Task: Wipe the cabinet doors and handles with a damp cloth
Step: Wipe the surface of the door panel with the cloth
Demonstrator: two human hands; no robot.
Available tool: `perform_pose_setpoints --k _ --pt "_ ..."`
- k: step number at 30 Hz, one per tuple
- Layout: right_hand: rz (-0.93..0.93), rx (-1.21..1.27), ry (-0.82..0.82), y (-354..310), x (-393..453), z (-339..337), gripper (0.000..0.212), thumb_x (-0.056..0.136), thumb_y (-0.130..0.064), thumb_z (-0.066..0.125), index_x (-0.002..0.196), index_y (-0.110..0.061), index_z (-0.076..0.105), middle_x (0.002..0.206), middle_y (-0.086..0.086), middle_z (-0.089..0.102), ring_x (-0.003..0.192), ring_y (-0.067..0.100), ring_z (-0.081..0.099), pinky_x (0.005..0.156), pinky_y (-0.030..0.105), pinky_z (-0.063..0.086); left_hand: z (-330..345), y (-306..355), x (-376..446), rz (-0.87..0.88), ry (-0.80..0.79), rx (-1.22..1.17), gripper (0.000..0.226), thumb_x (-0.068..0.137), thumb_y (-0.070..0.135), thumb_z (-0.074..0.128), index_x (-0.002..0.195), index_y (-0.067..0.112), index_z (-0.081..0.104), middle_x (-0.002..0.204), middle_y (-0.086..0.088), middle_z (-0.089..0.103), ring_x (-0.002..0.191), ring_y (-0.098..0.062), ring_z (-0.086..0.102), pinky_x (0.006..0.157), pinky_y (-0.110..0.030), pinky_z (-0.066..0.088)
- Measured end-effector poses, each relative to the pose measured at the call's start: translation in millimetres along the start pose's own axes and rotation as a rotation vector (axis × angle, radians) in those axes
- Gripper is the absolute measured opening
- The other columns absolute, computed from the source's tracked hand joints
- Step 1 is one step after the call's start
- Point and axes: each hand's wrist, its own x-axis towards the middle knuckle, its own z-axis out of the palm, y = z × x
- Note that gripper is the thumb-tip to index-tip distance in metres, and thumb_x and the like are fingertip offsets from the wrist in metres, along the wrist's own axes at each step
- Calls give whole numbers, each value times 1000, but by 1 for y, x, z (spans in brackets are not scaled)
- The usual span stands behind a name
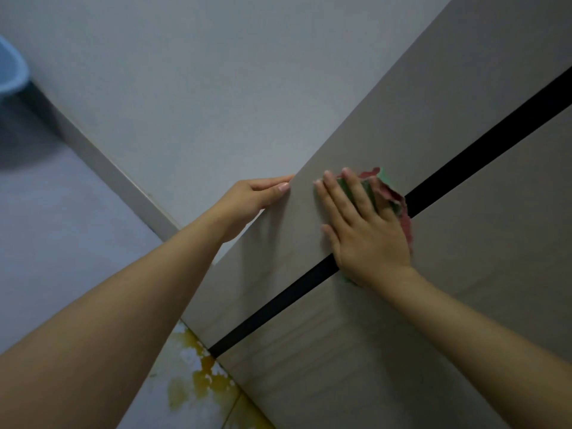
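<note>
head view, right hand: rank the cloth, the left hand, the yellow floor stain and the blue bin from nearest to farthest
Measured from the right hand:
1. Cloth, pressed flat under its palm and fingers against the cabinet door.
2. Left hand, just to the left, gripping the door's edge.
3. Yellow floor stain, lower left on the floor.
4. Blue bin, far upper left.

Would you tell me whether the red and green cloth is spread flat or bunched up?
Bunched up: the red and green cloth crumples in folds under the flat right hand.

Two bare forearms, no sleeves in view; left grip (257, 196) and right grip (363, 230) ungloved, short plain fingernails
</note>
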Motion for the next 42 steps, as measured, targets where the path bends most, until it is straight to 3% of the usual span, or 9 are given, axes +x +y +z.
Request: perform_pose_setpoints --k 7,11,16,22,25,29,32,37,42 --pt "-307 -24 -225 -74 -54 42 55 98 -33 17 147 -12 29 155 4 15 146 22 -8 117 36 -7 0 -2 -2 -4 6 7 28 94 14 57 120 23 60 104 15 67 88 11 63 73 -6 47" --pt "-85 2 -57 -16 -53 6 54 96 -34 32 147 -15 34 154 1 27 145 17 11 109 33 19 7 -2 -7 25 50 -29 24 90 18 63 112 28 64 93 22 70 89 10 64 75 -7 47" --pt "188 -20 42 1 -14 -2 56 100 -35 26 150 -10 22 157 5 15 146 21 -4 118 41 -6 29 -9 -6 91 193 -86 26 86 19 69 111 24 69 90 15 73 86 0 68 74 -14 52" --pt "-118 59 -79 -15 -73 15 55 98 -33 25 149 -15 24 156 1 19 147 18 4 106 34 28 42 -14 -8 205 276 52 28 85 27 71 113 27 67 101 16 70 99 -4 66 87 -23 51" --pt "12 2 25 41 -72 -16 54 96 -34 32 148 -18 31 154 0 27 144 18 18 102 34 30 53 -11 -10 239 322 343 61 78 59 65 131 33 54 127 6 58 124 -15 48 103 -40 42" --pt "283 -104 96 96 -39 -47 55 100 -36 28 150 -14 24 157 2 19 145 18 10 116 42 6 83 6 -20 323 422 541 79 87 50 61 151 28 20 156 1 17 143 -15 13 118 -44 19" --pt "328 -72 123 78 -42 -36 57 99 -34 30 150 -12 21 157 2 11 146 19 -1 118 40 -3 100 14 -15 538 432 662 71 92 51 50 151 29 19 159 -1 7 146 -18 8 118 -48 17" --pt "-67 -70 0 89 -88 -42 54 95 -33 38 147 -18 33 153 -2 27 142 17 22 101 34 29 126 11 -7 633 414 833 73 89 55 35 151 19 21 160 -11 8 146 -28 3 117 -48 6" --pt "345 -170 127 180 -67 -85 57 96 -33 34 149 -15 25 155 4 25 143 24 17 115 38 7 143 16 -7 580 441 847 72 89 59 37 152 30 17 160 -14 -2 146 -31 -7 116 -48 -1"
